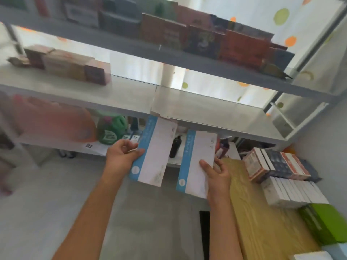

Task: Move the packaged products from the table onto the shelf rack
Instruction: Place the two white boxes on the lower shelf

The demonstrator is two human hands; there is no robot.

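Observation:
My left hand (123,153) grips a flat white box with a blue side stripe (155,151) by its left edge, its far end near the front lip of the middle shelf (197,109). A second white-and-blue box (195,162) is held by my right hand (217,177), thumb on top, just below and to the right of the first. Both boxes are lifted off the wooden table (259,212) and point toward the shelf rack.
On the table's right side lie orange and dark boxes (276,166), white boxes (293,192) and a green box (324,222). The upper shelf (169,55) holds a row of cartons. Brown boxes (65,64) sit at the middle shelf's left. Bottles and a green jug (110,132) stand lower.

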